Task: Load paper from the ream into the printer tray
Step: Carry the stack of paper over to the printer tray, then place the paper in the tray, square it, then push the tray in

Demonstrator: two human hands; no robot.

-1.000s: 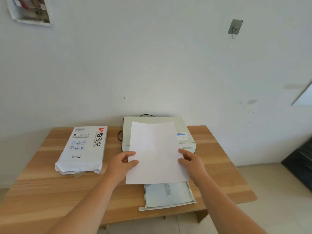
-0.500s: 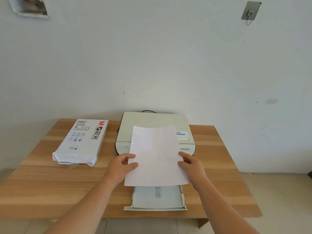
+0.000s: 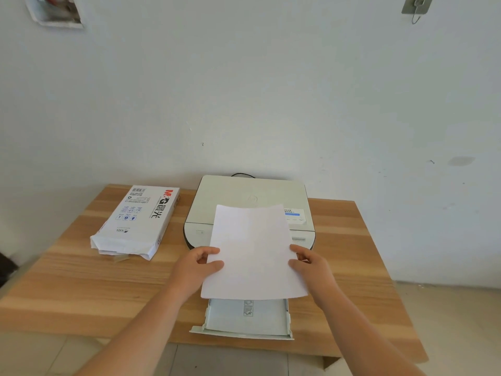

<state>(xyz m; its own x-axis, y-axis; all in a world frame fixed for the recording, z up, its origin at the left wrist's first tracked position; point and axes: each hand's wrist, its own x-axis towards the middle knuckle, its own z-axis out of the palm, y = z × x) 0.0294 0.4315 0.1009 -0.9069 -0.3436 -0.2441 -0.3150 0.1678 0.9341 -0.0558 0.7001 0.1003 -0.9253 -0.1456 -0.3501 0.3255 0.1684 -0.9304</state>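
A view from above and behind two bare forearms reaching forward over a light wooden tabletop (image 3: 67, 289) set against a plain white wall (image 3: 244, 90). Both hands hold a small stack of blank white paper (image 3: 253, 253) in the air, tilted with its far edge raised. The left hand (image 3: 195, 270) pinches the left edge of the paper, thumb on top and fingers curled beneath; the right hand (image 3: 311, 265) grips the right edge the same way. The paper hangs over the front of a flat, cream-coloured printer (image 3: 249, 196) that sits at the back of the tabletop against the wall, and it hides part of the printer's lid and front. Below the paper, the printer tray (image 3: 244, 321) is pulled out toward the viewer, reaching the tabletop's front edge; the visible part of its floor is bare grey plastic. To the left of the printer, well apart from the hands, lies the ream (image 3: 138, 221), a white wrapped pack with red and black lettering, its near end torn open and crumpled.
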